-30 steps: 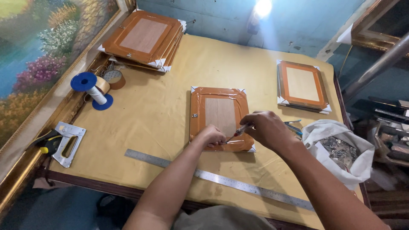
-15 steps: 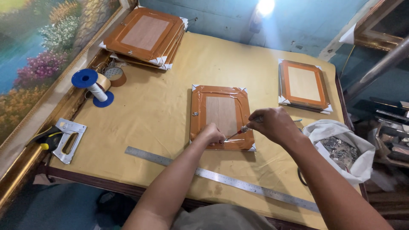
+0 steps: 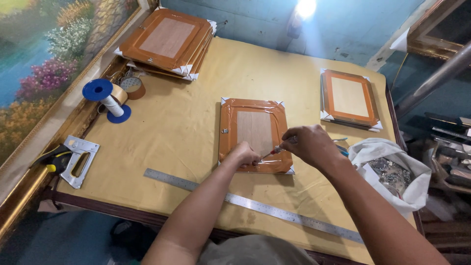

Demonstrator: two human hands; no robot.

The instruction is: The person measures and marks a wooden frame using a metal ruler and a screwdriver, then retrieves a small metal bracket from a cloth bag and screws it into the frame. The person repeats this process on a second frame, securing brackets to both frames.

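A brown picture frame wrapped in clear film lies back side up in the middle of the tan table top, with white protectors on its corners. My left hand presses with closed fingers on the frame's near edge. My right hand holds a small screwdriver with a red handle, its tip pointing left at the frame's near edge, close to my left fingers.
A long steel ruler lies along the near edge. A staple gun sits at the left, with a blue spool and tape rolls behind it. Stacked frames lie far left, another frame far right, a white bag at right.
Both hands have stayed at the frame's near edge; my right hand has shifted slightly with the screwdriver. The frame has not moved.
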